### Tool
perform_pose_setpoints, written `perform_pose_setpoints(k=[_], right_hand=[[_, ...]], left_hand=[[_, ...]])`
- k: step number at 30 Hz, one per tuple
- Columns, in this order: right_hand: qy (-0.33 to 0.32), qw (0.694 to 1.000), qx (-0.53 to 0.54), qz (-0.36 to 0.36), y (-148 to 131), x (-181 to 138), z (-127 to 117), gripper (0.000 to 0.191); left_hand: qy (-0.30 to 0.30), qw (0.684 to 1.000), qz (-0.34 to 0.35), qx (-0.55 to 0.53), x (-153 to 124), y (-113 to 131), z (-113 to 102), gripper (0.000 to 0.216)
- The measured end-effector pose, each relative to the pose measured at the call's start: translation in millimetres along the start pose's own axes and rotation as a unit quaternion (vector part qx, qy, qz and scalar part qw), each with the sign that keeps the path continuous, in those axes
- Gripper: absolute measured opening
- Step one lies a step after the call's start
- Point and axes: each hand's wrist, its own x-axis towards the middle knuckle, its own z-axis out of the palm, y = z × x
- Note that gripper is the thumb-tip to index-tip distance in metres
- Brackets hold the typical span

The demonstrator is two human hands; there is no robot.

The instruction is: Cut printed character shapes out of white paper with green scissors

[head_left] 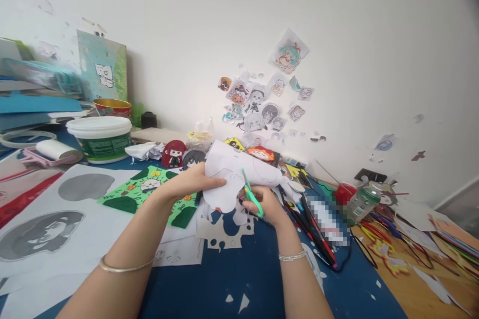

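My left hand (204,179) pinches a white sheet of paper (224,198) with pencil outlines on it, thumb on top. The sheet is held up above the table, and its right part curls over. Green scissors (254,200) are in my right hand (266,205), the fingers wrapped round the handles. Their blades point up and away from me and lie against the sheet's right side. Beneath the sheet rests a beige paper scrap (224,239) with several cut-out holes. A green drawn card (130,190) lies left of my left hand.
Printed sheets (48,229) cover the left of the blue mat (209,294). Behind them stands a white-lidded green tub (101,142). Pens (312,232) lie to the right, near a clear jar (362,204). Paper scraps (244,304) are scattered in front.
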Motion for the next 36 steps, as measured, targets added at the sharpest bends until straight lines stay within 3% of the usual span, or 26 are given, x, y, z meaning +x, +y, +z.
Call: perform_pose_setpoints(k=[8,15,18,22,25,27,29,31,36], right_hand=[[-0.003,1.0,-0.013,0.008,-1.1,-0.9,-0.8,0.022],[0.01,1.0,-0.015,0.018,-0.7,-0.7,0.9,0.017],[0.035,0.999,-0.018,0.013,-0.8,0.9,2.7,0.015],[0.103,0.994,-0.017,-0.006,-1.4,4.5,6.7,0.016],[0.157,0.987,0.006,-0.016,-1.9,7.8,10.6,0.02],[0.174,0.984,0.025,-0.022,-2.4,9.7,12.6,0.022],[0.182,0.982,0.038,-0.023,-3.4,10.9,13.4,0.025],[0.186,0.981,0.04,-0.019,-4.8,10.9,12.8,0.027],[0.148,0.988,-0.001,-0.039,-3.8,7.3,7.9,0.023]], left_hand=[[0.017,1.0,-0.006,0.023,-0.6,-1.7,-2.4,0.048],[-0.002,1.0,-0.018,0.006,0.6,0.0,-1.0,0.05],[-0.004,1.0,-0.004,-0.017,0.6,0.7,-2.3,0.046],[-0.074,0.996,0.051,-0.012,-1.7,4.6,-1.6,0.033],[-0.108,0.99,0.089,-0.007,-0.4,7.1,11.8,0.032],[-0.072,0.992,0.093,-0.052,3.7,6.4,26.8,0.036],[0.001,0.988,0.087,-0.131,9.2,4.0,41.7,0.039],[0.027,0.979,0.087,-0.182,13.9,0.7,52.0,0.04],[0.093,0.982,0.092,-0.133,18.6,-6.2,53.0,0.027]])
